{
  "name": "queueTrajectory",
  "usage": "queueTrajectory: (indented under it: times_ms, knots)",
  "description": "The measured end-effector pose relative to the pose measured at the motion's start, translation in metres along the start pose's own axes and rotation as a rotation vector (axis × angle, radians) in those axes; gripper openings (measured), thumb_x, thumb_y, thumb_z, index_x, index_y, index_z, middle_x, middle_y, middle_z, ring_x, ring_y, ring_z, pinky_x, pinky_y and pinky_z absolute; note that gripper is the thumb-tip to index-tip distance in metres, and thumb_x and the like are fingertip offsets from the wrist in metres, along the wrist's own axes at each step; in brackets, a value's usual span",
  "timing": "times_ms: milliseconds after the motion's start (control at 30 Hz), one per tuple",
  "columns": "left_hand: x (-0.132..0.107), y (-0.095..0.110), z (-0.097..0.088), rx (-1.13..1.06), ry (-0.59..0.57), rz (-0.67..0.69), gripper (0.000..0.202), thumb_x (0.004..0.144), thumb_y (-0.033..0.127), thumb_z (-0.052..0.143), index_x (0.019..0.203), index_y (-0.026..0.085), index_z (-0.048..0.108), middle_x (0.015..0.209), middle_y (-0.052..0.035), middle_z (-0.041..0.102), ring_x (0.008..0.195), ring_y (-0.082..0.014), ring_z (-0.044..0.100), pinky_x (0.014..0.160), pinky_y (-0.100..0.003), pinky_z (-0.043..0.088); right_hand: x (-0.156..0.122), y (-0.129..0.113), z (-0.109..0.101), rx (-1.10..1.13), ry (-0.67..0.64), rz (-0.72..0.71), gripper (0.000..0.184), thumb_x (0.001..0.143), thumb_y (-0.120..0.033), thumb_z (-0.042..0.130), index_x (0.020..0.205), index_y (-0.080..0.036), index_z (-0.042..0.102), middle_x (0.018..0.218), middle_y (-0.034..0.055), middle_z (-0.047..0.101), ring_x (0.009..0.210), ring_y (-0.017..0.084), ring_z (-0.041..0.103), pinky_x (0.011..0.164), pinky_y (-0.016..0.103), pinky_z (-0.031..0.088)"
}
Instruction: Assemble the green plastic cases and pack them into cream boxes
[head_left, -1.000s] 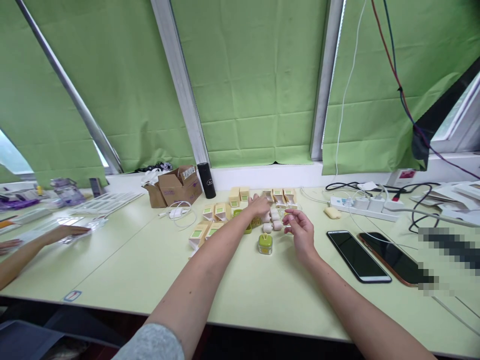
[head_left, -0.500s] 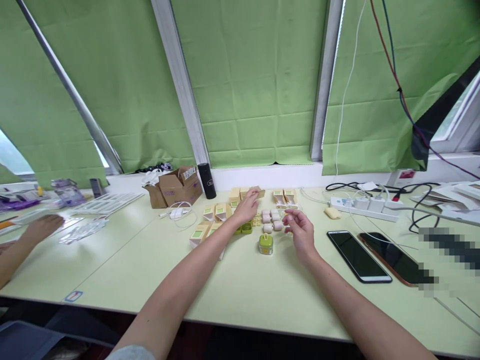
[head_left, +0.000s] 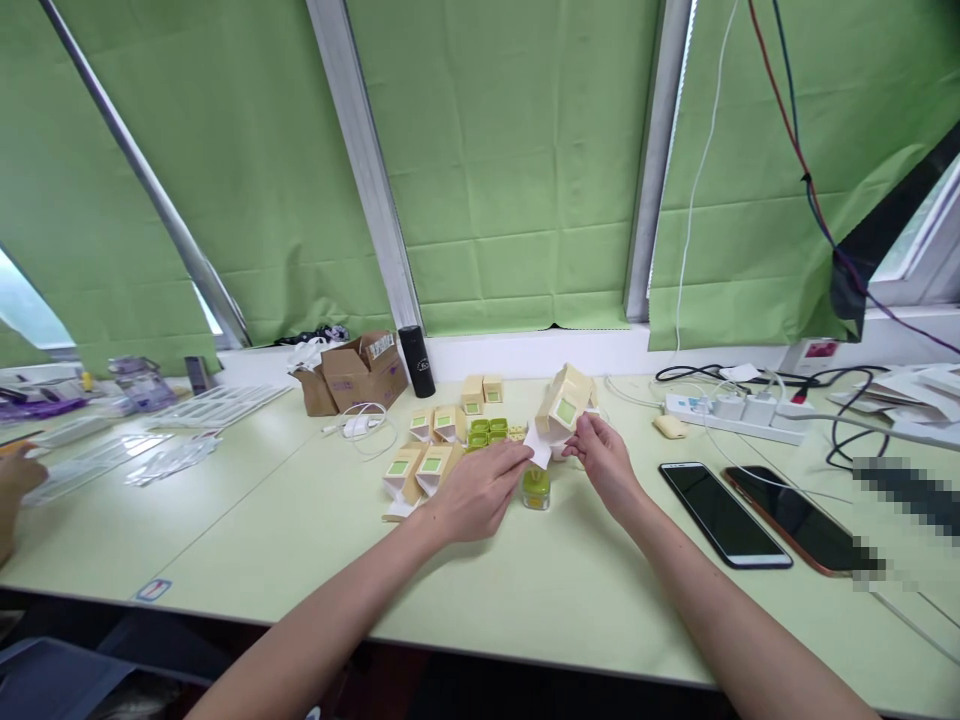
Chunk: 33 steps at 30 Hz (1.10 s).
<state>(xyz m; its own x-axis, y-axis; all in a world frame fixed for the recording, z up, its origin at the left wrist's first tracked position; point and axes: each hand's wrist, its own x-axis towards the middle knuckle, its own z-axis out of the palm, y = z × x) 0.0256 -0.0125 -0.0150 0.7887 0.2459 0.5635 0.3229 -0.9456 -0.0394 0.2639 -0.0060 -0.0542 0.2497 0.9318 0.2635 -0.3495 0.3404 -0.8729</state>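
Both my hands hold a small cream carton (head_left: 564, 404) with a green label, lifted above the table. My left hand (head_left: 480, 490) pinches the carton's white open flap at its lower left. My right hand (head_left: 606, 462) grips its lower right side with closed fingers. Just under the carton a small green jar (head_left: 535, 488) stands on the pale green table (head_left: 525, 580). More cream cartons (head_left: 427, 450) lie to the left, with green trays (head_left: 487, 432) behind them.
Two phones (head_left: 765, 515) lie at the right, behind them a power strip (head_left: 731, 410) with chargers and cables. A brown cardboard box (head_left: 352, 375), a black cylinder (head_left: 417, 362) and a white charger cable sit at the back left. Another person's hand (head_left: 19, 475) works at the far left.
My left hand picked a carton from the back row and drew it toward me. My right hand rose to take hold of it. The other person's hand pulled back left.
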Motion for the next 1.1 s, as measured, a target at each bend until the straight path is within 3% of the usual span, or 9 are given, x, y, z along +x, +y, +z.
queueTrajectory:
  times_ms: [67,200,367,500,567,700,833,933,1100]
  knots:
    - [-0.005,0.002,-0.002,0.007,-0.025,0.028,0.044,0.099,0.011,0.049,0.138,0.024,0.06,0.136,-0.0129,0.071,0.128,-0.0271,0.069,0.119,-0.053,0.053,-0.003,-0.001,0.002,0.022,-0.054,-0.019,0.062,0.076,-0.062,0.088,0.119,-0.021,0.068,0.097,0.006,0.079,0.073,0.018,0.069,0.067,0.031,0.055]
    - [-0.012,0.001,-0.001,0.042,0.018,0.013,0.042,0.097,0.013,0.052,0.136,0.024,0.063,0.138,-0.0151,0.068,0.128,-0.0307,0.068,0.112,-0.057,0.056,-0.01,-0.008,0.006,0.017,-0.103,-0.061,0.061,0.076,-0.057,0.088,0.123,-0.025,0.067,0.12,0.0114,0.078,0.1,0.027,0.074,0.074,0.035,0.058]
    - [-0.001,-0.002,0.011,-0.109,0.264,-0.323,0.034,0.098,0.028,0.062,0.132,0.026,0.064,0.141,-0.0173,0.06,0.133,-0.0335,0.062,0.107,-0.054,0.058,-0.017,-0.018,0.011,-0.058,-0.102,-0.157,0.062,0.075,-0.06,0.088,0.123,-0.027,0.067,0.128,0.013,0.076,0.118,0.034,0.071,0.094,0.045,0.06]
    - [0.021,-0.006,0.025,-0.353,0.271,-0.533,0.066,0.096,0.04,0.071,0.154,0.027,0.044,0.142,-0.0158,0.061,0.128,-0.0312,0.064,0.108,-0.051,0.057,-0.021,-0.012,0.011,-0.143,-0.125,-0.228,0.053,0.083,-0.059,0.082,0.123,-0.027,0.068,0.122,0.012,0.076,0.11,0.031,0.072,0.092,0.044,0.059]
    - [0.029,-0.009,0.032,-0.454,0.265,-0.594,0.07,0.096,0.04,0.072,0.157,0.028,0.041,0.142,-0.0151,0.063,0.131,-0.0307,0.063,0.11,-0.051,0.055,-0.022,-0.007,0.01,-0.214,-0.124,-0.265,0.049,0.088,-0.054,0.078,0.128,-0.027,0.067,0.123,0.0115,0.075,0.107,0.03,0.071,0.092,0.044,0.058]
    - [0.037,-0.014,0.04,-0.509,0.301,-0.588,0.061,0.094,0.032,0.074,0.15,0.026,0.051,0.148,-0.0152,0.061,0.136,-0.0317,0.06,0.116,-0.054,0.05,-0.023,0.0,0.008,-0.368,-0.105,-0.32,0.043,0.092,-0.043,0.073,0.131,-0.027,0.066,0.121,0.0098,0.075,0.104,0.028,0.069,0.091,0.044,0.056]
    - [0.035,-0.014,0.042,-0.524,0.307,-0.576,0.061,0.091,0.026,0.075,0.147,0.026,0.053,0.146,-0.014,0.062,0.136,-0.0321,0.059,0.117,-0.055,0.049,-0.024,0.0,0.008,-0.478,-0.086,-0.411,0.051,0.09,-0.032,0.072,0.139,-0.029,0.062,0.128,0.01,0.074,0.111,0.03,0.069,0.09,0.045,0.055]
    - [0.032,-0.012,0.042,-0.555,0.33,-0.588,0.059,0.086,0.021,0.078,0.141,0.027,0.055,0.142,-0.0114,0.064,0.133,-0.0312,0.061,0.115,-0.053,0.05,-0.027,-0.001,0.008,-0.567,-0.092,-0.49,0.054,0.09,-0.027,0.069,0.142,-0.031,0.059,0.133,0.0096,0.072,0.115,0.031,0.068,0.095,0.049,0.055]
    - [0.027,-0.009,0.04,-0.488,0.467,-0.538,0.044,0.084,0.018,0.077,0.122,0.026,0.057,0.127,-0.0087,0.066,0.12,-0.027,0.066,0.105,-0.045,0.056,-0.029,0.002,0.006,-0.656,-0.129,-0.55,0.06,0.089,-0.022,0.064,0.147,-0.032,0.055,0.146,0.0093,0.064,0.128,0.032,0.063,0.109,0.054,0.052]
